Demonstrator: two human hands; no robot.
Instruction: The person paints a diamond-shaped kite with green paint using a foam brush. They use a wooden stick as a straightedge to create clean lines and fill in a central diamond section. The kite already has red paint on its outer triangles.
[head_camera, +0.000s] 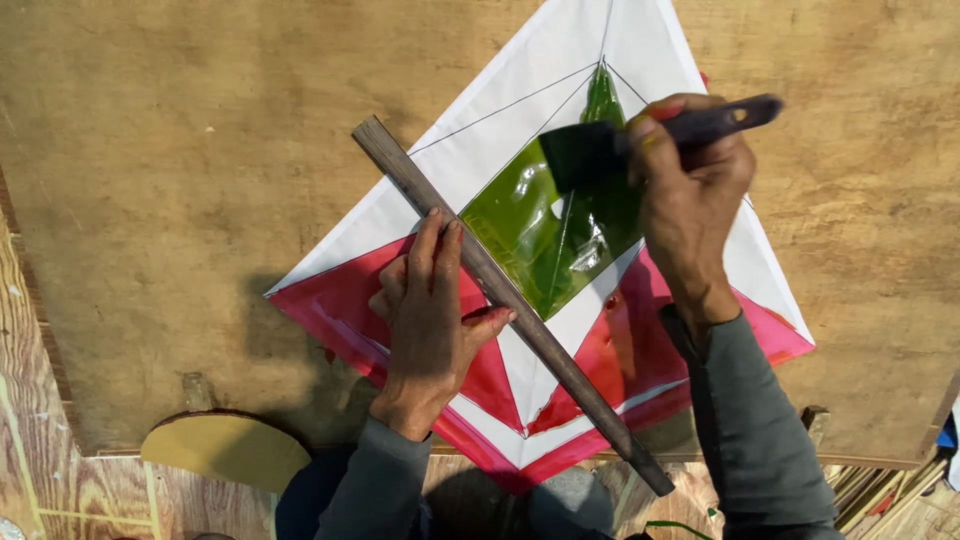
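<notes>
Pressing our left hand flat on a wooden stick running diagonally, upper left to lower right, across the kite paper, we clamp our right hand around a brush, bristles pointing left onto wet green paint.

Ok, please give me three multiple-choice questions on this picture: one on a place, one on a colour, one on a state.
1. Where does the left hand press?
A. on the dark wooden stick
B. on the yellow disc
C. on the bare board

2. What colour is the wet area under the brush?
A. blue
B. green
C. orange

3. How does the right hand hold the brush?
A. lying loose beside it
B. gripped, head on the paper kite
C. lifted high away

Answers: 1 A, fingers lie along the stick; 2 B, glossy green panel; 3 B, fingers closed round the handle.
</notes>
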